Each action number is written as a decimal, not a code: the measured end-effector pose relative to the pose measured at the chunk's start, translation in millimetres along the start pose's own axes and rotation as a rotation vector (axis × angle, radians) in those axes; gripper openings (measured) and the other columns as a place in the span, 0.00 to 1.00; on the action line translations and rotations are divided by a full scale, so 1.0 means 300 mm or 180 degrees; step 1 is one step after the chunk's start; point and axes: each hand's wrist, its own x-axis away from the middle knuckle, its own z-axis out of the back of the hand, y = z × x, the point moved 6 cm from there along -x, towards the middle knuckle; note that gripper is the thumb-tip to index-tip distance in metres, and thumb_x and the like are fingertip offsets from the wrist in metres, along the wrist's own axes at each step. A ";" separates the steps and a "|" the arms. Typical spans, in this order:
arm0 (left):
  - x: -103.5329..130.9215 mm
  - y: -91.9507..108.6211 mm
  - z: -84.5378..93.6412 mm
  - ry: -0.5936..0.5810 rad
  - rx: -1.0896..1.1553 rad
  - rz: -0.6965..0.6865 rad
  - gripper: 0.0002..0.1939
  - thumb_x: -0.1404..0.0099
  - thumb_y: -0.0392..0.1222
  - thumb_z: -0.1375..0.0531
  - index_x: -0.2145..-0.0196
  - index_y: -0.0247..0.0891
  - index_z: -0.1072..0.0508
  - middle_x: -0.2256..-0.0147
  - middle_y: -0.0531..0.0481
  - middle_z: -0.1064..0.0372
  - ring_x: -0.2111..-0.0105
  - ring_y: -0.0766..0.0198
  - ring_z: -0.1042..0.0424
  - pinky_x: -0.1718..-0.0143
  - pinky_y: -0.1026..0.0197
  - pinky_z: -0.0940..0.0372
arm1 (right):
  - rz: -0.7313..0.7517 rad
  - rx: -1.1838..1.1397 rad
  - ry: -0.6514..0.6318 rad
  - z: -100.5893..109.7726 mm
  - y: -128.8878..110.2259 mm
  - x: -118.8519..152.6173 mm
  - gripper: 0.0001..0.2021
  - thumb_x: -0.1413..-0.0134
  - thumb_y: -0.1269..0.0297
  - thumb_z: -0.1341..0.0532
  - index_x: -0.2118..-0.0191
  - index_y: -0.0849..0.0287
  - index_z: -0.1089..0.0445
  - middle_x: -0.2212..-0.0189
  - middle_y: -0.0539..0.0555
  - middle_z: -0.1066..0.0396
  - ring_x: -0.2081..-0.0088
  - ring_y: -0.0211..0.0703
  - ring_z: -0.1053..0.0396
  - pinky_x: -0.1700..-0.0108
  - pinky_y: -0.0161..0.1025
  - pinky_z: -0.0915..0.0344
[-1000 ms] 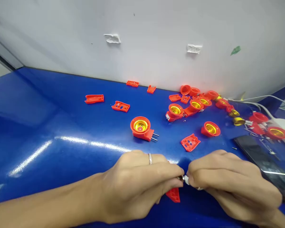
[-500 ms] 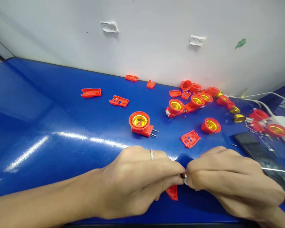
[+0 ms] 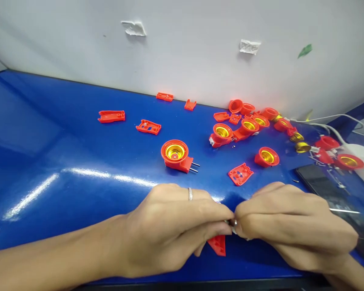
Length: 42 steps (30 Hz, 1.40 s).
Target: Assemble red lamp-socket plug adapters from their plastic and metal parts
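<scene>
My left hand (image 3: 172, 228), with a ring on one finger, is closed in a pinch near the table's front edge. Its fingertips meet those of my right hand (image 3: 294, 228), also closed. Between them shows a small shiny metal part (image 3: 233, 223), mostly covered by the fingers. Below my left fingertips a red plastic piece (image 3: 219, 245) sticks out; the rest of it is hidden. Beyond my hands stands a red lamp holder (image 3: 177, 165) with a brass screw socket and two plug pins. To its right lies a flat red cover (image 3: 240, 174).
Several red shells, such as a long one (image 3: 111, 116), lie at the back left of the blue table (image 3: 63, 149). More lamp holders (image 3: 221, 139) and brass sleeves (image 3: 302, 147) spread rightward along the wall. A black phone (image 3: 317, 184) lies beside a white cable (image 3: 333, 133).
The view has shifted slightly, so the table's things appear a little further left and higher. Both hands keep the same pinch on the small metal part.
</scene>
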 end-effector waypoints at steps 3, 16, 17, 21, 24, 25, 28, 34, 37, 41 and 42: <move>-0.006 -0.001 -0.002 -0.0023 0.0077 0.0100 0.09 0.27 0.33 0.46 0.58 0.33 0.26 0.78 0.56 0.27 0.79 0.73 0.28 0.75 0.74 0.34 | 0.0040 -0.0059 -0.0074 -0.004 0.002 0.005 0.14 0.45 0.84 0.46 0.58 0.69 0.26 0.67 0.55 0.22 0.62 0.36 0.23 0.60 0.28 0.28; -0.020 -0.027 -0.004 -0.0400 -0.0352 -0.0231 0.08 0.30 0.29 0.43 0.59 0.33 0.23 0.66 0.51 0.22 0.72 0.71 0.27 0.69 0.71 0.33 | -0.0447 0.1187 0.0452 0.066 -0.038 0.027 0.11 0.42 0.80 0.44 0.62 0.57 0.30 0.69 0.47 0.34 0.70 0.28 0.31 0.69 0.26 0.34; -0.020 -0.031 -0.007 -0.0543 -0.0402 -0.0271 0.09 0.29 0.29 0.44 0.59 0.34 0.23 0.64 0.50 0.22 0.72 0.71 0.27 0.70 0.71 0.34 | -0.0464 0.1225 0.0506 0.072 -0.040 0.037 0.11 0.43 0.80 0.44 0.61 0.57 0.32 0.68 0.48 0.35 0.69 0.29 0.31 0.68 0.28 0.33; -0.021 -0.045 -0.013 -0.1063 -0.0549 -0.0248 0.14 0.28 0.29 0.48 0.58 0.36 0.22 0.59 0.46 0.23 0.73 0.71 0.28 0.73 0.69 0.37 | -0.0406 0.1558 -0.0064 0.046 -0.033 0.063 0.11 0.39 0.78 0.49 0.59 0.55 0.35 0.68 0.50 0.31 0.70 0.35 0.29 0.71 0.34 0.35; -0.030 -0.044 -0.006 -0.1089 -0.0565 -0.0341 0.13 0.29 0.29 0.46 0.56 0.35 0.22 0.61 0.46 0.23 0.73 0.71 0.29 0.74 0.68 0.39 | -0.0184 0.1815 -0.0548 0.017 -0.024 0.074 0.12 0.33 0.74 0.52 0.58 0.56 0.33 0.69 0.49 0.27 0.77 0.35 0.34 0.77 0.38 0.42; -0.033 -0.045 -0.006 -0.1085 -0.0558 -0.0372 0.13 0.29 0.29 0.46 0.56 0.35 0.22 0.62 0.47 0.23 0.73 0.71 0.29 0.74 0.68 0.39 | -0.0140 0.1851 -0.0684 0.008 -0.017 0.077 0.13 0.31 0.73 0.53 0.59 0.57 0.32 0.68 0.49 0.26 0.79 0.34 0.37 0.78 0.38 0.44; -0.037 -0.059 -0.010 -0.1091 -0.0590 -0.0325 0.13 0.29 0.29 0.46 0.57 0.35 0.22 0.62 0.48 0.23 0.73 0.71 0.30 0.74 0.67 0.39 | -0.0029 0.1828 -0.0942 -0.014 -0.003 0.083 0.17 0.29 0.73 0.56 0.58 0.59 0.30 0.62 0.50 0.23 0.81 0.33 0.41 0.78 0.38 0.46; -0.031 -0.070 -0.014 -0.1099 -0.0484 -0.0056 0.13 0.29 0.28 0.46 0.58 0.36 0.22 0.61 0.48 0.25 0.74 0.73 0.31 0.72 0.69 0.39 | -0.0038 0.1791 -0.1090 -0.034 0.003 0.088 0.21 0.27 0.72 0.60 0.55 0.59 0.29 0.55 0.50 0.23 0.79 0.31 0.37 0.76 0.37 0.44; -0.032 -0.074 -0.014 -0.1026 -0.0342 0.0022 0.12 0.31 0.26 0.45 0.60 0.34 0.21 0.60 0.47 0.25 0.73 0.72 0.30 0.71 0.69 0.38 | -0.0093 0.1618 -0.1107 -0.039 0.006 0.089 0.22 0.27 0.73 0.61 0.56 0.60 0.29 0.62 0.48 0.23 0.76 0.32 0.35 0.75 0.36 0.44; -0.032 -0.086 -0.021 -0.1031 -0.0154 0.0109 0.12 0.32 0.25 0.44 0.62 0.33 0.22 0.60 0.48 0.26 0.72 0.73 0.30 0.71 0.69 0.38 | -0.0217 0.1405 -0.1067 -0.039 0.020 0.090 0.20 0.26 0.71 0.58 0.57 0.61 0.28 0.73 0.45 0.28 0.79 0.31 0.40 0.77 0.37 0.48; -0.031 -0.088 -0.022 -0.1030 -0.0157 0.0136 0.12 0.33 0.24 0.44 0.62 0.33 0.22 0.61 0.49 0.27 0.72 0.74 0.30 0.71 0.70 0.38 | -0.0234 0.1392 -0.1081 -0.040 0.024 0.091 0.20 0.26 0.70 0.58 0.58 0.61 0.28 0.74 0.45 0.29 0.80 0.31 0.42 0.77 0.38 0.50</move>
